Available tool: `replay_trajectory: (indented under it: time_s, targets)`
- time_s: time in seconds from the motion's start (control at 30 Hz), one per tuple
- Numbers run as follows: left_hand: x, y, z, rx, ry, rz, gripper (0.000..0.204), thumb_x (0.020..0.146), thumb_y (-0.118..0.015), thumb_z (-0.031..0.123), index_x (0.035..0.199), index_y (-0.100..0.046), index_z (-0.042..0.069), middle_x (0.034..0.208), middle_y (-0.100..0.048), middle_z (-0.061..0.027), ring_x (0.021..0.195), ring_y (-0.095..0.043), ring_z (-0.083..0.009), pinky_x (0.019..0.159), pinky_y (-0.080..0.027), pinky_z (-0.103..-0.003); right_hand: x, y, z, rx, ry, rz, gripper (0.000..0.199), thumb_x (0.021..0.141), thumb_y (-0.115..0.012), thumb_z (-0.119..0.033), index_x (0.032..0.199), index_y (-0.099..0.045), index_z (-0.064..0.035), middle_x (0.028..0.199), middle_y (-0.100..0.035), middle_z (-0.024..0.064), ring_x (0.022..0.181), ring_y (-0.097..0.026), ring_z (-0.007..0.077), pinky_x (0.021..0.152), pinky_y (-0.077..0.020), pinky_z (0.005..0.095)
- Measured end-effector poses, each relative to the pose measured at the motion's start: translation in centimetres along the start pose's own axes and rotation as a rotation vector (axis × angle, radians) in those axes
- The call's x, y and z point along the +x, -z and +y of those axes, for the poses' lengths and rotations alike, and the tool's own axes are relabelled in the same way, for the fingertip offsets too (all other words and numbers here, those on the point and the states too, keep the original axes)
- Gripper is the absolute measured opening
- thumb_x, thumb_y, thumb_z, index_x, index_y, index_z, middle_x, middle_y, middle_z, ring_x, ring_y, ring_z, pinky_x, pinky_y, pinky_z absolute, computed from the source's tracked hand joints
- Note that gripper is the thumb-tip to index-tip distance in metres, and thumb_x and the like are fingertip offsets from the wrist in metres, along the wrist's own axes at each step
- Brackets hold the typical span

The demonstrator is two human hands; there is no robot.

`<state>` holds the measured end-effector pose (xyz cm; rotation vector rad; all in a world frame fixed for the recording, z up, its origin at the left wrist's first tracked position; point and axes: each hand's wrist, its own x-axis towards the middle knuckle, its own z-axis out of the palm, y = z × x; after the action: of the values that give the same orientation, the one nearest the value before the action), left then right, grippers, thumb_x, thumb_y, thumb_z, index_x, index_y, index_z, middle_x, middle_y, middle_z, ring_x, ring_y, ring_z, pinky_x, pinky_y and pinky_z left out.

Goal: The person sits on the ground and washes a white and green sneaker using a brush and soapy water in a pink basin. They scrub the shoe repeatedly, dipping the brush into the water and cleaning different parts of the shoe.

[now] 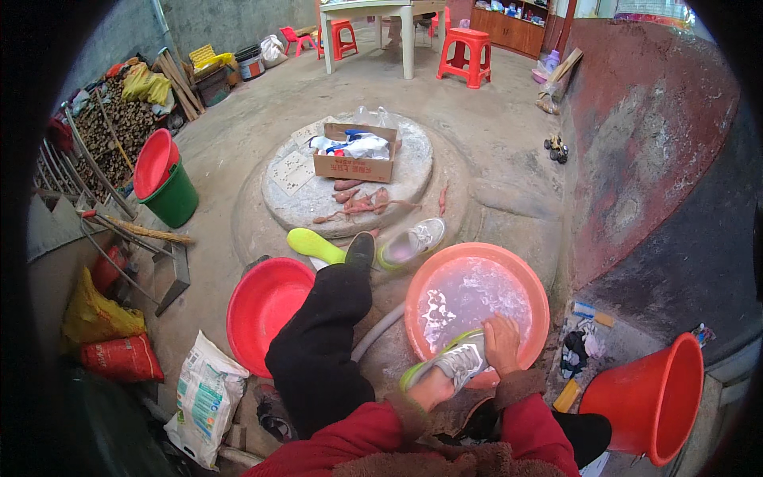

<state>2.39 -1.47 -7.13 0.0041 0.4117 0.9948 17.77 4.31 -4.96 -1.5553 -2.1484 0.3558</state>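
Observation:
A grey sneaker with a lime-green sole [463, 362] is held tilted over the near part of an orange basin [539, 306] of cloudy, sudsy water. My left hand [430, 388] reaches into its opening, and its fingers are hidden inside. Against the toe end lies my right hand [502, 343], back upward, fingers together and curled; whatever is under them is hidden. The matching sneaker [415, 241] rests on the ground beyond the basin. A bright lime-green insole [315, 245] lies near my dark shoe [360, 250].
A red basin [270, 306] sits left of my leg, and a tall red bucket [648, 397] at right. Sweet potatoes [366, 203] and a cardboard box [355, 168] lie on a round stone slab [294, 211]. A white sack [208, 397] leans at lower left.

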Motion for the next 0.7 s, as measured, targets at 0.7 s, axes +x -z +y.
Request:
replay_trajectory:
  time_s: [0.7]
  targets:
    - [0.0,0.1,1.2,-0.398,0.146,-0.179,0.025,0.103,-0.05,0.015,0.122,-0.06,0.001,0.105,-0.067,-0.0062,0.098,-0.066,-0.0179,0.089,-0.057,-0.032,-1.5,-2.5,-3.4,-0.003,0.026,0.16,0.028,0.1,-0.046,-0.021,0.114,-0.069,-0.0105,0.125,-0.065,0.0105,0.136,-0.048,0.0297,0.113,-0.0259,0.0559]
